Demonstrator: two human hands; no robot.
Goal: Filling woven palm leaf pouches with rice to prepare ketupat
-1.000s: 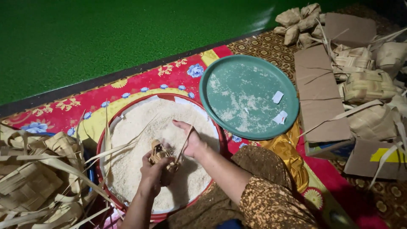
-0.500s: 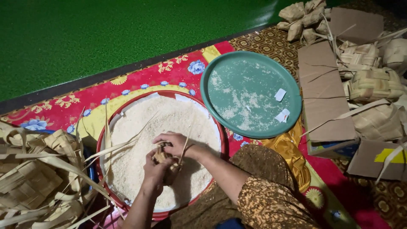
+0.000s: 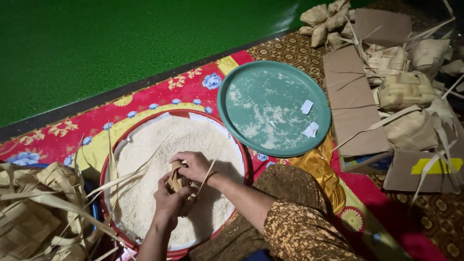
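1. Woven palm-leaf pouch (image 3: 178, 182) sits between both hands, held directly over the red-rimmed basin (image 3: 247, 166) of white rice (image 3: 145, 159). Left hand (image 3: 169, 203) is wrapped around the pouch's lower part from below; right hand (image 3: 193, 165) is curled over its top, fingers pressed at the opening. Loose leaf strips trail from the pouch toward the left.
2. Progress, judged from layout: this pouch is in the filling stage, neither closed nor set aside. How much rice it holds cannot be told; the opening is hidden by the right hand.
3. Rice still fills most of the basin, so plenty of filling material is left.
4. Left of the basin: heap of empty woven casings (image 3: 34, 212) with long untrimmed strips, apparently waiting their turn.
5. Just beyond the basin, to the right: round teal tray (image 3: 227, 118), scattered with stray grains and two small white scraps, otherwise bare.
6. Further right: flat pieces of brown cardboard (image 3: 353, 96) and a group of plump woven pouches (image 3: 403, 89), likely the finished batch. More lie at the far top (image 3: 321, 19).
7. Surface: work is on the floor, on a red floral mat (image 3: 48, 130) with yellow borders; a patterned brown cloth covers the person's lap (image 3: 299, 227).
8. Room: past the mat's dark edge lies green flooring (image 3: 121, 43). Lighting is dim at the right margin.
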